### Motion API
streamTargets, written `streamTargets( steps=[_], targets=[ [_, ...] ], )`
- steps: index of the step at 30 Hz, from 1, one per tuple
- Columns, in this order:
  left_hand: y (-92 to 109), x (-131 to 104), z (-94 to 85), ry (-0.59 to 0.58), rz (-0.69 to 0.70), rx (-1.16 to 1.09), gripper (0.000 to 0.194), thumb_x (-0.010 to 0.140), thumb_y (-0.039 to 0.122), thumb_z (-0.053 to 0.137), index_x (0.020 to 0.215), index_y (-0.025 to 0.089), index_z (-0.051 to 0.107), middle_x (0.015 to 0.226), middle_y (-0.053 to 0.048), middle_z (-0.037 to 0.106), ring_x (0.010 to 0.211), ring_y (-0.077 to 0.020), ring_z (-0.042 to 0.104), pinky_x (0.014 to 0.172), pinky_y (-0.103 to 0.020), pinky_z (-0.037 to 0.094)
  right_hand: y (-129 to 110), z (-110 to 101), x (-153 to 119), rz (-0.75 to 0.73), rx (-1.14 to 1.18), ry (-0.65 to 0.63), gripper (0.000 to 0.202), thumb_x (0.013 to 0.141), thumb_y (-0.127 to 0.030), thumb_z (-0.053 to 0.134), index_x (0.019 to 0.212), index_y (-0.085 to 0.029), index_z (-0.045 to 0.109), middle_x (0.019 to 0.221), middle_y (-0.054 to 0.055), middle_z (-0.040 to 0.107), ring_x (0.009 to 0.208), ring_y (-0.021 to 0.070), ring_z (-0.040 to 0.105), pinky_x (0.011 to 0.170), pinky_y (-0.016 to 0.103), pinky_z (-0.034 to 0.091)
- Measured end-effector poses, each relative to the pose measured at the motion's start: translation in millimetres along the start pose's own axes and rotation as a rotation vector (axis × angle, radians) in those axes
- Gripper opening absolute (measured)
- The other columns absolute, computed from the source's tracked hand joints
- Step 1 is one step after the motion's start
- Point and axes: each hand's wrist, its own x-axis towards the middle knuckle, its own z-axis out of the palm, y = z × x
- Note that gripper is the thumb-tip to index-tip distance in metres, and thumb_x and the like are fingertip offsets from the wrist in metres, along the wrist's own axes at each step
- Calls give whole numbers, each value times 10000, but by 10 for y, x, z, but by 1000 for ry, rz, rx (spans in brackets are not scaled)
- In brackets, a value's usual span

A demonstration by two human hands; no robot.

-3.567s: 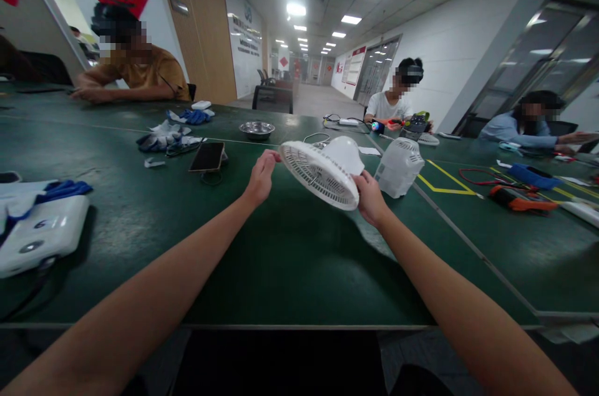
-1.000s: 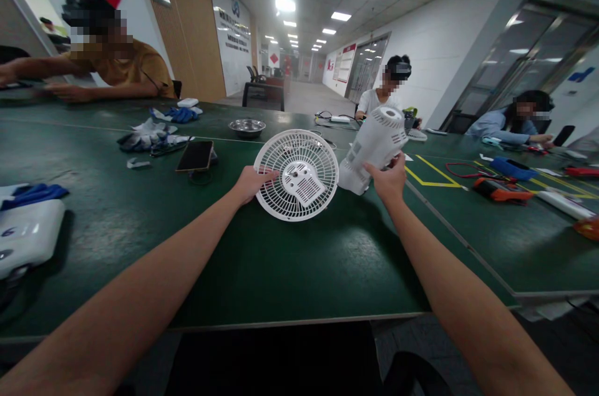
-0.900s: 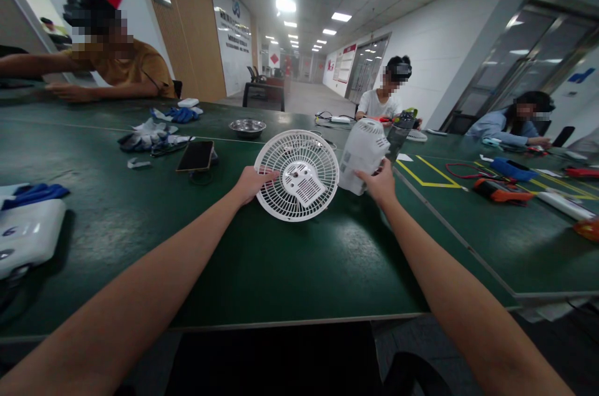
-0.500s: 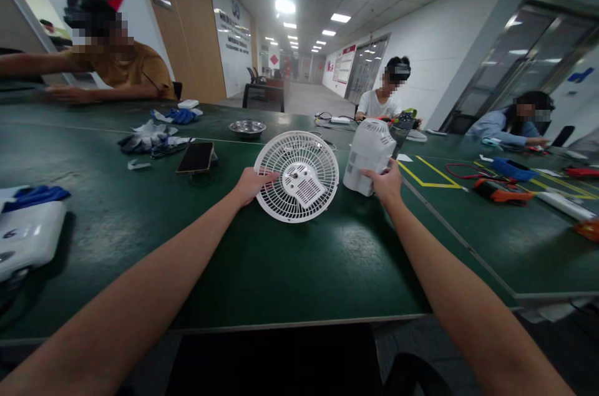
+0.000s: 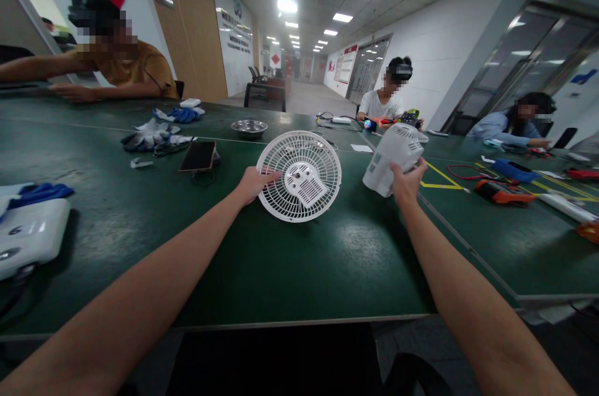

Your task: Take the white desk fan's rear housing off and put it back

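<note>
My left hand point(image 5: 255, 185) is closed on the left rim of a round white fan grille point(image 5: 305, 183), thumb across its front. The grille stands tilted up, its slotted hub plate facing me. In my right hand point(image 5: 408, 179) is a white plastic housing point(image 5: 392, 159) with vent slots at its top and square openings on its left side. The housing leans to the right, apart from the grille. My right thumb presses its near face; the other fingers are partly hidden behind it.
Left on the green table point(image 5: 281, 277) lie a phone point(image 5: 198, 156), gloves point(image 5: 152, 136) and a white device point(image 5: 35, 237). A metal bowl point(image 5: 249, 128) sits beyond the grille. An orange multimeter point(image 5: 503, 193) lies at right. Several people sit around the table.
My right hand has moved to the right with the white housing, which has gone from nearly upright to leaning right. My left hand and the grille have hardly moved.
</note>
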Motion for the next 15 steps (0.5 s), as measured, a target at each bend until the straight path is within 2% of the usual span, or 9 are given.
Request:
streamTargets(
  steps=[2, 4, 8, 15],
  targets=[
    [-15, 8, 4, 1, 7, 1, 304, 646, 277, 888, 859, 104, 758, 771, -98, 744, 686, -213, 690, 716, -387, 559, -76, -17, 20, 9, -5, 101, 770, 708, -492, 716, 1350, -183, 422, 1275, 144, 573, 1117, 287, 601, 988, 465, 476],
    [-31, 12, 3, 3, 22, 2, 299, 654, 285, 883, 856, 106, 756, 760, -93, 741, 676, -208, 683, 712, -385, 557, -134, -36, 35, 5, -9, 151, 757, 688, -516, 750, 1304, -167, 485, 1258, 145, 593, 1086, 279, 609, 981, 459, 483],
    [-41, 9, -4, 2, 35, -2, 296, 654, 292, 884, 844, 108, 752, 761, -89, 741, 673, -202, 680, 710, -381, 556, -138, -49, 60, 12, 65, 152, 782, 644, -524, 798, 1272, -149, 522, 1208, 128, 621, 1012, 254, 626, 943, 441, 502],
    [-8, -13, -10, -7, 4, -17, 308, 643, 274, 892, 865, 105, 760, 788, -99, 751, 713, -225, 706, 737, -395, 569, 37, 2, 134, 31, 239, 89, 775, 646, -512, 795, 1294, -197, 509, 1209, 87, 609, 1041, 243, 623, 937, 444, 510]
  ],
)
